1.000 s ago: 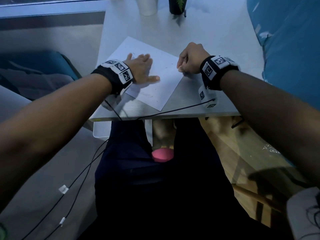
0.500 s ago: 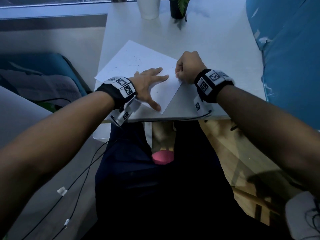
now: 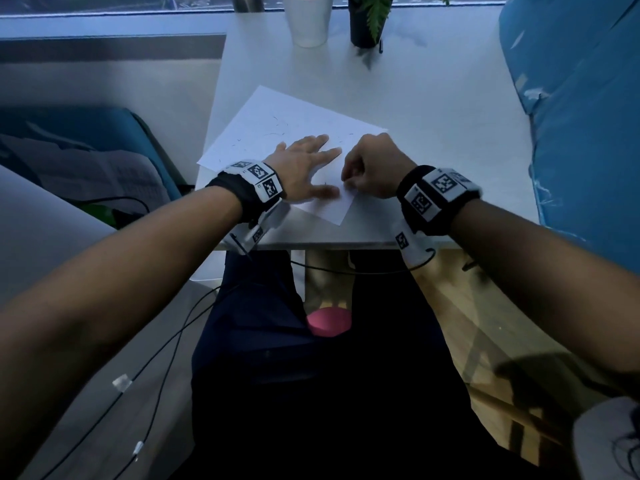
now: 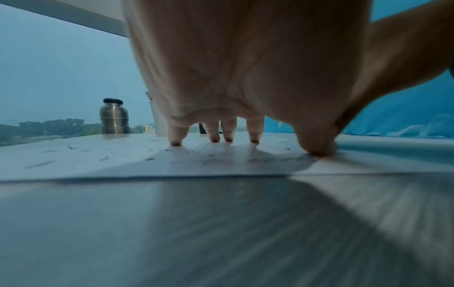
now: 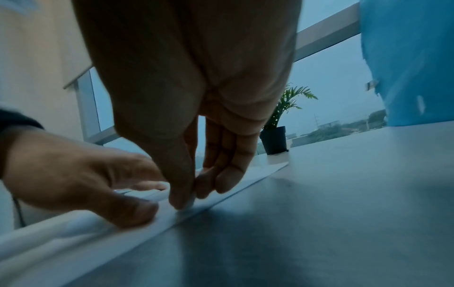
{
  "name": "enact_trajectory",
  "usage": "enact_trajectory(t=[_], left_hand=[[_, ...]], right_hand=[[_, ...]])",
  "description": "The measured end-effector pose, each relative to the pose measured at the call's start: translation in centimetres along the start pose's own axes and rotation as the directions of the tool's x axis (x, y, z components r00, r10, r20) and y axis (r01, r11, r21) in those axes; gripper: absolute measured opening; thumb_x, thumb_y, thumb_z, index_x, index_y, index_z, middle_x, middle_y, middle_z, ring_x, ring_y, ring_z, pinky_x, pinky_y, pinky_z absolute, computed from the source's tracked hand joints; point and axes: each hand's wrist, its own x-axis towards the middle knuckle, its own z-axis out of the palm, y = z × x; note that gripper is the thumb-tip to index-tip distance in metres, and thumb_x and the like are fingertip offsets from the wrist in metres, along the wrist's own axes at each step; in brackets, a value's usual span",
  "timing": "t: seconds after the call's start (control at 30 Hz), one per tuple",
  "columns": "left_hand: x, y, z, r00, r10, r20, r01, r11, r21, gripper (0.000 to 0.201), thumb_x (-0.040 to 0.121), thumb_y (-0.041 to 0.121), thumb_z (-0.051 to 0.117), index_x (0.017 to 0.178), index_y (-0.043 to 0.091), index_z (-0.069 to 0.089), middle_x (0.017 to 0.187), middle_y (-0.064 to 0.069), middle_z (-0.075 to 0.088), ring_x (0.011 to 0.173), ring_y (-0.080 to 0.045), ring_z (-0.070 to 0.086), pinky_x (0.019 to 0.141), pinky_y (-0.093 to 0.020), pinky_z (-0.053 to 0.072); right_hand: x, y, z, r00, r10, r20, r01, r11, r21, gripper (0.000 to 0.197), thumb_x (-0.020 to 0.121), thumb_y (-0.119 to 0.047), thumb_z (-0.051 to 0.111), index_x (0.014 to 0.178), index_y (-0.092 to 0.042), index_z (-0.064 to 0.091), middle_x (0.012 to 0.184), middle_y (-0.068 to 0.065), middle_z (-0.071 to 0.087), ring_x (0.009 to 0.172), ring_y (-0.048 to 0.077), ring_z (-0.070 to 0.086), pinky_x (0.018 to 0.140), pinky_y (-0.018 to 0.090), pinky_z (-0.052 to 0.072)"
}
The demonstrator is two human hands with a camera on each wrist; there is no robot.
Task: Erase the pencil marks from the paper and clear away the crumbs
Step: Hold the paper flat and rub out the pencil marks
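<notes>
A white paper [image 3: 277,119] lies slanted on the white table [image 3: 433,109], strewn with short dark crumbs [image 3: 277,124] and faint pencil strokes. My left hand [image 3: 304,164] presses flat on its near part, fingers spread, fingertips [image 4: 215,138] and thumb down on the sheet [image 4: 98,163]. Just to its right, my right hand [image 3: 367,168] is curled over the paper's near right edge. In the right wrist view its thumb and fingers [image 5: 191,190] pinch a small pale eraser [image 5: 190,202] against the sheet, next to my left thumb [image 5: 132,211].
A white cup [image 3: 307,19] and a black potted plant [image 3: 367,22] stand at the table's far edge, with a steel bottle [image 4: 114,116] beside them. A blue cushioned seat [image 3: 581,116] borders the right side. The table's near edge [image 3: 346,242] runs under my wrists.
My left hand has slid across the paper to lie close beside the right hand. My right hand has moved from the paper's right edge toward its near corner, still curled.
</notes>
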Motion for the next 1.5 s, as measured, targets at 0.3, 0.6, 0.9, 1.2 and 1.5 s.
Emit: enact_trajectory(t=[0.3,0.6,0.9,1.2,1.5], left_hand=[[-1.0,-0.4,-1.0,0.949,0.25,-0.194,-0.256,0.967,-0.008,0.052,0.098,0.037,0.04,0.143,0.01,0.047,0.156,-0.009,0.036,0.143,-0.028,0.033,0.117,-0.046,0.023],[-1.7,-1.6,-0.9,0.955,0.202,0.216,-0.206,0.978,-0.002,0.07,0.096,0.065,0.012,0.157,0.031,0.004,0.164,0.006,-0.008,0.15,-0.014,-0.007,0.12,-0.053,-0.003],[0.2,0.9,-0.5,0.996,-0.017,0.09,0.023,0.997,-0.075,0.105,0.053,0.09,0.055,0.146,0.058,0.018,0.164,-0.003,0.003,0.151,-0.021,0.001,0.111,-0.069,0.018],[0.8,1.7,-1.8,0.972,-0.075,0.222,0.084,0.996,-0.03,0.101,0.062,0.078,0.07,0.143,0.065,0.01,0.163,0.001,-0.016,0.15,-0.026,-0.014,0.108,-0.074,0.01],[0.8,1.9,-2.0,0.961,-0.11,0.254,0.112,0.994,0.007,0.108,0.065,0.077,0.068,0.146,0.061,-0.002,0.162,0.005,-0.021,0.149,-0.022,-0.018,0.111,-0.07,0.008]], right_hand=[[1.0,1.9,-1.4,0.996,0.086,0.014,-0.086,0.996,-0.038,0.02,0.072,-0.001,0.065,0.082,-0.01,0.079,0.079,0.008,0.075,0.067,0.014,0.059,0.071,0.018,0.042],[1.1,1.6,-1.8,0.999,0.041,0.026,-0.04,0.998,-0.054,0.025,0.072,0.003,0.061,0.083,-0.008,0.08,0.081,0.009,0.075,0.069,0.011,0.057,0.079,0.027,0.053],[1.4,1.1,-2.2,0.997,0.074,0.01,-0.074,0.996,-0.039,0.013,0.073,-0.007,0.074,0.084,-0.01,0.08,0.08,0.008,0.075,0.074,0.017,0.065,0.071,0.02,0.046],[0.2,-0.3,-1.4,0.993,-0.002,0.12,0.013,0.996,-0.091,0.011,0.072,-0.014,0.076,0.083,-0.013,0.08,0.08,0.005,0.075,0.076,0.017,0.067,0.074,0.022,0.051],[1.4,2.1,-1.9,0.989,0.149,-0.009,-0.149,0.987,0.057,0.013,0.07,-0.009,0.074,0.082,-0.009,0.08,0.079,0.008,0.075,0.077,0.017,0.068,0.062,0.013,0.045]])
